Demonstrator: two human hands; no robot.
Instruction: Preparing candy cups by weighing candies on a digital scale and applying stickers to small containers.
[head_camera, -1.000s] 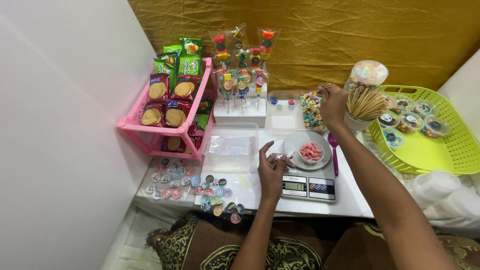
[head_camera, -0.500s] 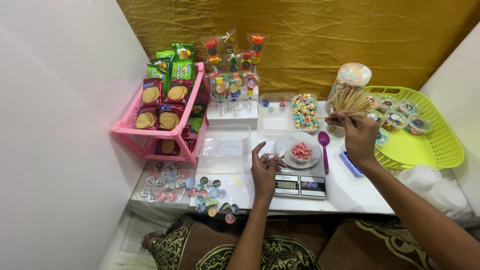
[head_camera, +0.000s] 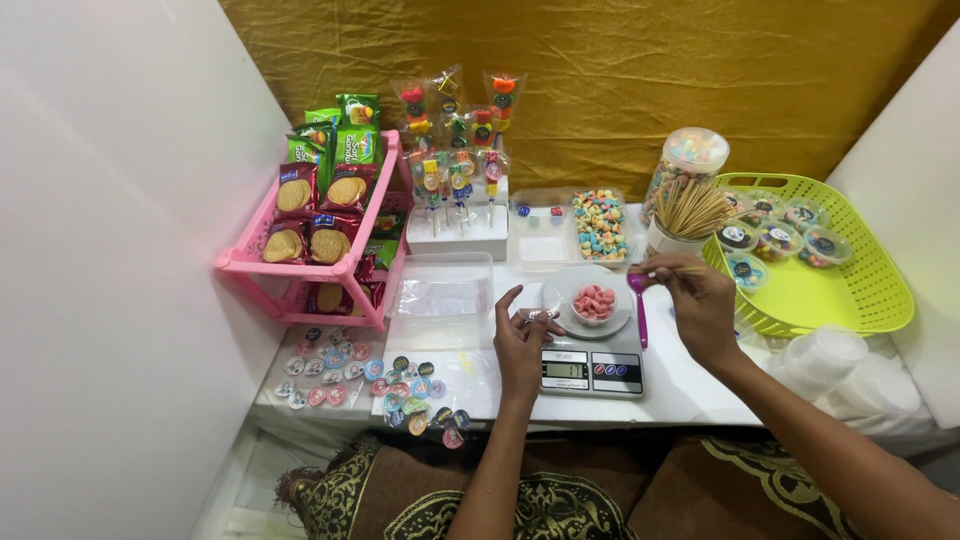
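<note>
My right hand (head_camera: 700, 305) pinches a thin wooden skewer (head_camera: 668, 270) just right of a white bowl of pink candies (head_camera: 594, 301). The bowl sits on a small digital scale (head_camera: 590, 371). A purple spoon (head_camera: 638, 312) lies at the bowl's right edge, under my right fingers. My left hand (head_camera: 522, 340) is left of the bowl, its fingertips closed on a small clear plastic cup (head_camera: 545, 299). A white cup full of wooden skewers (head_camera: 686, 212) stands just beyond my right hand.
A pink rack of biscuit packets (head_camera: 318, 240) stands at left, a block of candy skewers (head_camera: 455, 225) and a tray of mixed candies (head_camera: 598, 225) at the back. A green basket with filled cups (head_camera: 835, 300) is right; clear containers (head_camera: 840, 362) below it. Round stickers (head_camera: 365, 385) lie front left.
My right hand went from the candy tray to the skewer cup, then came back toward the bowl with a skewer in its fingers. My left hand has stayed beside the bowl.
</note>
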